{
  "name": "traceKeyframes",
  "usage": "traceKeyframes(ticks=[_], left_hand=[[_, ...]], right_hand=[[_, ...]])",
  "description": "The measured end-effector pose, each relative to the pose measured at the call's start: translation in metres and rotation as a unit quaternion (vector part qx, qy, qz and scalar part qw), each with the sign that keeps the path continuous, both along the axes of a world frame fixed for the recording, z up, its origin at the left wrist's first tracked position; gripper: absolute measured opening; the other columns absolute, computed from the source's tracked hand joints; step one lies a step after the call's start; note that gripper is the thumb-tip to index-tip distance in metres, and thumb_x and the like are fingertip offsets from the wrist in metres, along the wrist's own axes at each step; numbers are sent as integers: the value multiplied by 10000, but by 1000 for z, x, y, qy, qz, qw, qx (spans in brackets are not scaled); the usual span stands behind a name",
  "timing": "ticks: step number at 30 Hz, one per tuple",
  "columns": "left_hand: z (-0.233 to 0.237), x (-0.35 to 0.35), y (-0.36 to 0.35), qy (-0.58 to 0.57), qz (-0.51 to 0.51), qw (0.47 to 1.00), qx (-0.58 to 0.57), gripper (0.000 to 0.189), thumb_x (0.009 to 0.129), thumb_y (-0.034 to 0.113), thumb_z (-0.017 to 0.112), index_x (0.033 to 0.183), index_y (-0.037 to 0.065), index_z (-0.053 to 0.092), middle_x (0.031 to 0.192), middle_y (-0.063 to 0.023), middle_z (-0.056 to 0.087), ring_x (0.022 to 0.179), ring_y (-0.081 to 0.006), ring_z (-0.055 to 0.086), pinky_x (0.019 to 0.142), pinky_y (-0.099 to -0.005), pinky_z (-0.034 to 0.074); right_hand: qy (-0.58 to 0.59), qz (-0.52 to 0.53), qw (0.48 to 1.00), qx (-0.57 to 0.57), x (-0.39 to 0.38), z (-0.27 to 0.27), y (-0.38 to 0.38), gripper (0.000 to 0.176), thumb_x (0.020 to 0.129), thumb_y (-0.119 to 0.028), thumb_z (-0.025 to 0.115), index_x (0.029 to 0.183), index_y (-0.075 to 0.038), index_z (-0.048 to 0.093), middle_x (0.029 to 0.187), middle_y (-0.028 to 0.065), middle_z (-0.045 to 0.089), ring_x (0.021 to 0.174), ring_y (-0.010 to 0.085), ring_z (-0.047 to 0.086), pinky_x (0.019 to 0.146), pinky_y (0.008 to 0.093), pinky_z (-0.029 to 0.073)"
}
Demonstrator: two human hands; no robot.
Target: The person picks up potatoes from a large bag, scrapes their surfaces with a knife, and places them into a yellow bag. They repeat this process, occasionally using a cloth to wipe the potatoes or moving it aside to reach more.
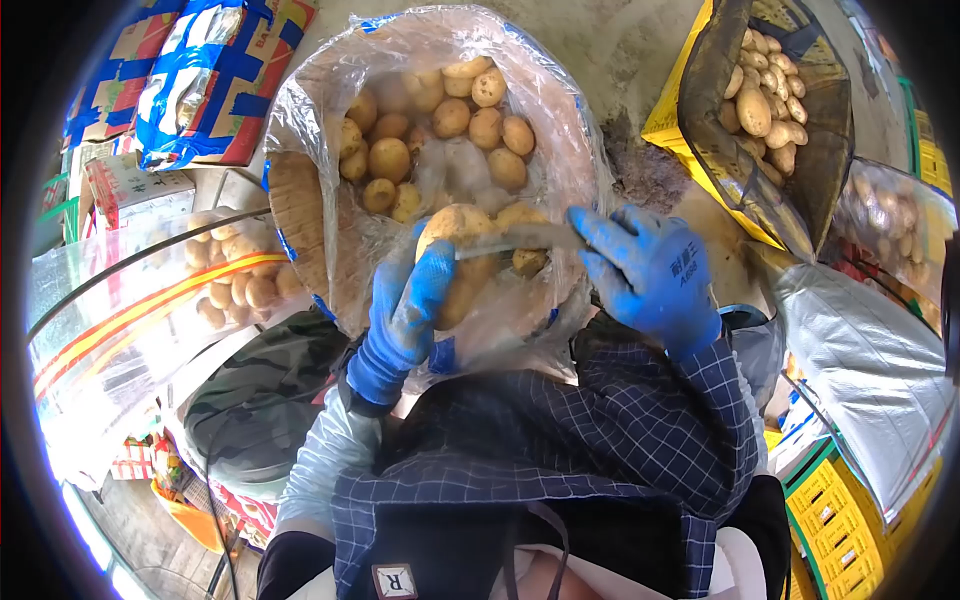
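My left hand (408,305), in a soiled blue work glove, is closed on a large potato (455,225) over the near side of a plastic-lined round tub (300,205). A flat, greyish, blade-like strip (520,240) crosses in front of this potato, its left end right at my left thumb. The strip's blurred right end lies between the curled fingers of my gloved right hand (645,275); I cannot tell what kind of tool or strip it is. Several potatoes (450,118) lie deeper in the tub under and beside clear plastic film.
A yellow bag with dark lining (690,130) holds more potatoes (765,100) at upper right. Left of the tub stands a clear bag of potatoes (245,270). Taped cartons (210,80) are at upper left, a silver sheet (860,350) and yellow crate (835,520) at right.
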State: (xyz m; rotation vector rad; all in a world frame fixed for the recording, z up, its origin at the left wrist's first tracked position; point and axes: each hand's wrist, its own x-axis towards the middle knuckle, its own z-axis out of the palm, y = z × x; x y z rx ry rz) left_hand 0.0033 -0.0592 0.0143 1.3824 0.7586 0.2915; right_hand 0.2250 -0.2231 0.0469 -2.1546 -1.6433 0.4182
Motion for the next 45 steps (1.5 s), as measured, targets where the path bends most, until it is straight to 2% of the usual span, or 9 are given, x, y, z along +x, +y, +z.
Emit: traceKeyframes(ticks=[10, 14, 22, 26, 33, 37, 39, 42, 45], left_hand=[[13, -3, 12, 60, -97, 975, 191, 606, 922, 441, 610, 1316, -18, 579, 1103, -214, 707, 986, -297, 714, 872, -378, 546], [0, -8, 3, -41, 75, 969, -231, 909, 877, 595, 628, 1444, -83, 418, 1094, -213, 686, 895, -237, 698, 732, -326, 582], [11, 3, 5, -152, 9, 923, -353, 942, 837, 738, 484, 1277, -94, 509, 663, -214, 591, 423, -229, 485, 408, -343, 411], [16, -3, 2, -169, 17, 865, -471, 879, 832, 747, 441, 1194, -48, 539, 615, -224, 561, 409, -257, 460, 397, -348, 367], [6, -13, 2, -260, -8, 776, -575, 873, 820, 652, 545, 1245, -111, 556, 841, -212, 663, 585, -261, 623, 487, -330, 505], [18, -8, -3, -129, 101, 822, -546, 876, 866, 723, 424, 1240, -58, 554, 697, -216, 596, 476, -253, 528, 439, -342, 447], [14, 1, -8, -110, 126, 818, -550, 881, 888, 729, 426, 1281, -53, 531, 733, -209, 615, 498, -246, 550, 426, -347, 448], [-6, 4, -23, -86, 58, 899, -424, 848, 942, 672, 493, 1406, -37, 461, 1019, -181, 674, 690, -232, 657, 562, -345, 537], [4, 23, -34, -54, -54, 954, -290, 678, 1027, 471, 469, 1516, 20, 339, 995, -139, 678, 767, -203, 666, 687, -313, 546]], right_hand=[[5, 13, 1000, -22, 1, 3, -2, 367, 870, -165, 686, 1234, -112, 688, 815, 136, 620, 680, 328, 621, 602, 427, 478], [-1, -103, 995, 9, 4, -13, -5, 292, 880, -211, 699, 1156, -118, 686, 810, 146, 633, 664, 337, 645, 588, 443, 495], [197, -108, 973, -61, 9, -39, -20, 210, 950, -226, 603, 990, -29, 665, 796, 153, 620, 629, 256, 613, 576, 355, 470], [389, -269, 830, -297, 31, -18, -29, 290, 965, -309, 588, 880, -46, 676, 683, 20, 588, 497, 66, 520, 430, 251, 386], [485, -185, 774, -363, 76, -12, -63, 369, 1007, -352, 553, 867, -37, 685, 570, 27, 540, 393, 83, 480, 381, 233, 352], [396, -207, 852, -272, 88, -20, -93, 272, 981, -296, 603, 893, -47, 666, 664, -3, 560, 479, 62, 509, 421, 227, 363], [401, -387, 805, -203, 74, -21, -86, 191, 960, -233, 646, 904, -50, 645, 683, -23, 572, 547, 51, 538, 462, 233, 400], [488, -239, 838, -57, 28, -1, -43, 223, 928, -191, 681, 1083, -32, 655, 796, 8, 665, 606, 51, 562, 485, 216, 428], [630, -188, 746, -105, -3, 4, 1, 343, 903, -202, 707, 1180, -16, 628, 835, 45, 691, 562, 64, 556, 457, 211, 429]])
